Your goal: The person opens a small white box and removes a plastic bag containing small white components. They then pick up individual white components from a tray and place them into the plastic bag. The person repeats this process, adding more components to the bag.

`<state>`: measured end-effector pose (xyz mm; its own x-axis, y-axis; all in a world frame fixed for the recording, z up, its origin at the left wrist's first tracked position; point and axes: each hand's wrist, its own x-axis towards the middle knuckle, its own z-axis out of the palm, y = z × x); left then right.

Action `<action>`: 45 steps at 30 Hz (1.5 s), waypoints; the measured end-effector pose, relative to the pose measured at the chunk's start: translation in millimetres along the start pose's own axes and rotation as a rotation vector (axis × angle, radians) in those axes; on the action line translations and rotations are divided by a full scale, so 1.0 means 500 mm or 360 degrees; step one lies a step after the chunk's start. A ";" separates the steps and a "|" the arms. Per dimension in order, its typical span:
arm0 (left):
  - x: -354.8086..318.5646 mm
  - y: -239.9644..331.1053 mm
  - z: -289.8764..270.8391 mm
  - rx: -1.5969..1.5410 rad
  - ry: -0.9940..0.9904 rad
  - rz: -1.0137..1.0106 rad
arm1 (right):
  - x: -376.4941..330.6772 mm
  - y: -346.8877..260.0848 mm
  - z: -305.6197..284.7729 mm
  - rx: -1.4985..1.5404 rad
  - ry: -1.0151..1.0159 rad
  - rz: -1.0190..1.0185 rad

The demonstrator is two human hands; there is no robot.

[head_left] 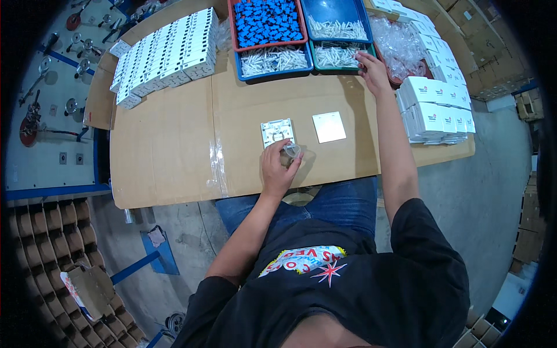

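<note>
My left hand (277,169) is closed around a small see-through plastic bag (292,151) with its mouth up, close to the table's near edge. Just beyond it lies a white square frame-like part (277,132) with cut-outs, partly covered by my fingers. To its right rests a plain white square plate (329,127), touched by neither hand. My right arm reaches far forward. At the right end of a green tray (336,71) of small white slender pieces, my right hand (373,68) has its fingers drawn together; what they hold is too small to make out.
Beside the green tray stands a blue tray (274,75) of similar white pieces. Behind are a red tray (234,29) of blue pieces and another blue tray (333,8). Clear plastic bags (397,46) fill a bin. White boxes (168,58) stand left, more white boxes (435,107) right.
</note>
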<state>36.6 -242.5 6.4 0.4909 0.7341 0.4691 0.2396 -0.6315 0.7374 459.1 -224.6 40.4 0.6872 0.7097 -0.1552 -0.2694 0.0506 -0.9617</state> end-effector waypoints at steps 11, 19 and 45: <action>-0.002 -0.003 0.000 0.0009 0.0056 -0.0007 | -0.278 0.042 0.108 0.0339 -0.0415 0.0220; 0.004 0.005 -0.006 -0.0055 0.0100 -0.0006 | -0.431 0.052 0.167 0.0394 -0.0639 0.0398; -0.002 -0.005 -0.005 -0.0105 0.0108 0.0076 | -0.492 0.064 0.233 -0.0749 -0.0662 -0.0174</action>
<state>33.3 -241.2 5.2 0.4421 0.7202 0.5346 0.1604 -0.6499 0.7429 202.8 -315.5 74.1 0.3493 0.9361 -0.0410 0.1776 -0.1091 -0.9780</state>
